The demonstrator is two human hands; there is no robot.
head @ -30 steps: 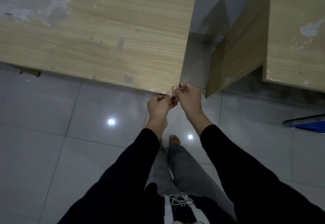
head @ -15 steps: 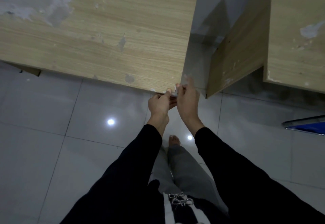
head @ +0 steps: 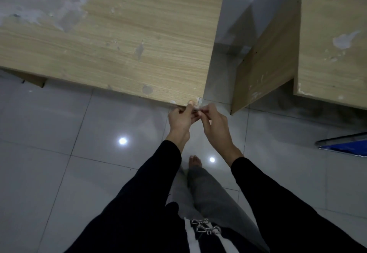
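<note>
where the table [head: 119,44] corner ends, two hands pinch a small pale strip [head: 198,108]

as we look down past our black sleeves [head: 151,183] and a bare foot [head: 195,161], our left hand [head: 179,120] pinches one end of the strip, thumb on top and fingers curled beneath. our right hand [head: 215,126] pinches the other end between thumb and forefinger. the strip sits just at the table's near right corner; whether it touches we cannot tell. beyond a gap stands a second table [head: 333,34].
</note>
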